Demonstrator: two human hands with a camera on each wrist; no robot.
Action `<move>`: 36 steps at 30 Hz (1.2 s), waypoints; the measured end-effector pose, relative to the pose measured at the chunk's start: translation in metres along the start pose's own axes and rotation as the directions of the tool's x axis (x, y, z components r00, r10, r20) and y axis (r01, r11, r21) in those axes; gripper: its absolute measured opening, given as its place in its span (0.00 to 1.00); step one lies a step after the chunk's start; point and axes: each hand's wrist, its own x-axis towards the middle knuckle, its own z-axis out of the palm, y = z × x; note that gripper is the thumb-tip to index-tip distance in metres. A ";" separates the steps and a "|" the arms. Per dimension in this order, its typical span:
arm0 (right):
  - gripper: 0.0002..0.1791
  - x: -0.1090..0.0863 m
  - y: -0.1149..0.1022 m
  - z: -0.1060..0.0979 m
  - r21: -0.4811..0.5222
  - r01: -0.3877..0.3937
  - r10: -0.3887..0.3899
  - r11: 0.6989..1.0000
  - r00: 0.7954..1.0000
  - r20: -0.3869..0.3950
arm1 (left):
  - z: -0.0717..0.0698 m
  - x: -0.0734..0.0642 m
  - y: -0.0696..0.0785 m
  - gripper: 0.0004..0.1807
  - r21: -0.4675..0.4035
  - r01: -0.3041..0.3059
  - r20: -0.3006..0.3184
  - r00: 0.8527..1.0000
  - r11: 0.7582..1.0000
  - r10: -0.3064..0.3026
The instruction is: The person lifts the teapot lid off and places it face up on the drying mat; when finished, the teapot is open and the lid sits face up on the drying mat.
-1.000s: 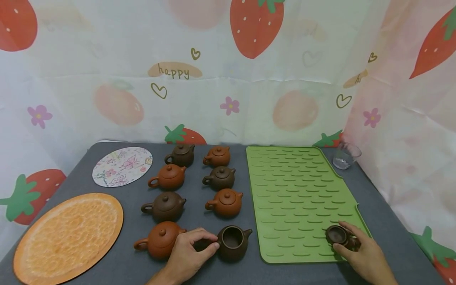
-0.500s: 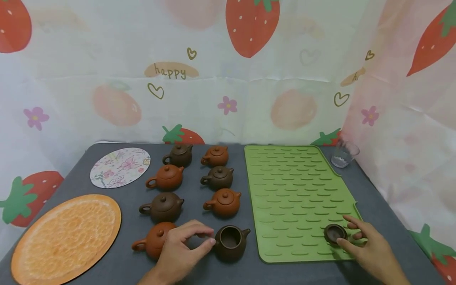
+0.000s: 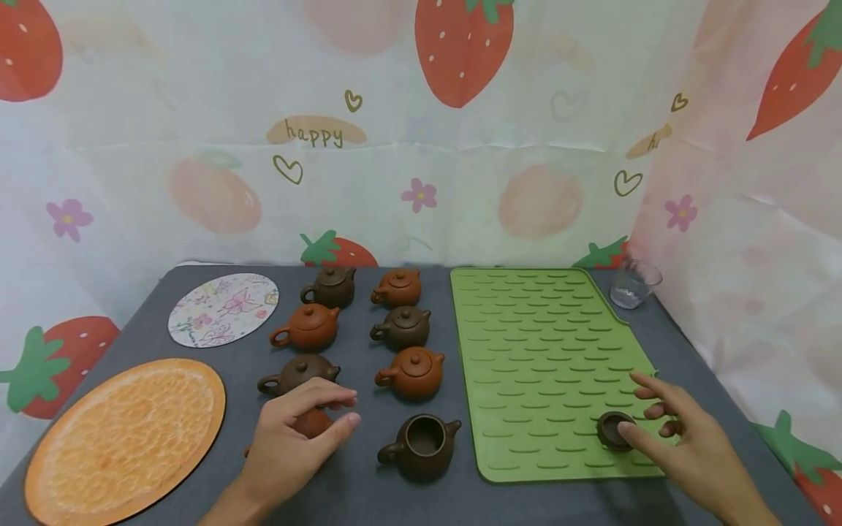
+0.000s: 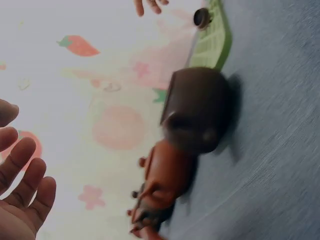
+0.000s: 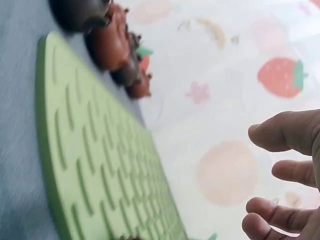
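Note:
A dark brown teapot [image 3: 425, 447] without its lid stands on the grey cloth, its round mouth facing up. My left hand [image 3: 289, 438] hovers to the left of its handle, fingers spread and holding nothing, and partly covers a reddish-brown teapot [image 3: 312, 422]. On the near right part of the green mat [image 3: 526, 380] lies the small dark lid [image 3: 612, 429], its hollow side up. Beside and above it is my right hand [image 3: 691, 442], fingers loosely apart with nothing in them. In the left wrist view the lid [image 4: 202, 18] shows apart from the right fingertips [image 4: 139, 7].
Behind the lidless pot, several lidded teapots stand in two columns, among them a reddish one [image 3: 416, 374] and a dark one [image 3: 403, 328]. At left lie an orange oval mat [image 3: 125, 438] and a floral oval mat [image 3: 224, 310]. A clear glass cup [image 3: 634, 285] stands at the back right.
My left hand has let go of the dark teapot's handle and moved left. My right hand has released the lid onto the green mat and drawn back to the right.

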 end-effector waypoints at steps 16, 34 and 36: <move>0.40 0.002 -0.061 0.004 0.134 0.268 -0.266 0.954 0.963 -0.035 | -0.037 -0.001 0.005 0.22 -0.135 -0.135 -0.128 0.985 0.982 0.118; 0.41 0.011 -0.103 0.014 0.245 0.437 -0.447 0.866 0.894 -0.015 | -0.069 -0.017 -0.009 0.22 -0.221 -0.166 -0.159 0.978 0.961 0.132; 0.41 0.012 -0.106 0.017 0.249 0.459 -0.469 0.853 0.883 -0.021 | -0.072 -0.021 -0.014 0.22 -0.229 -0.157 -0.162 0.979 0.961 0.121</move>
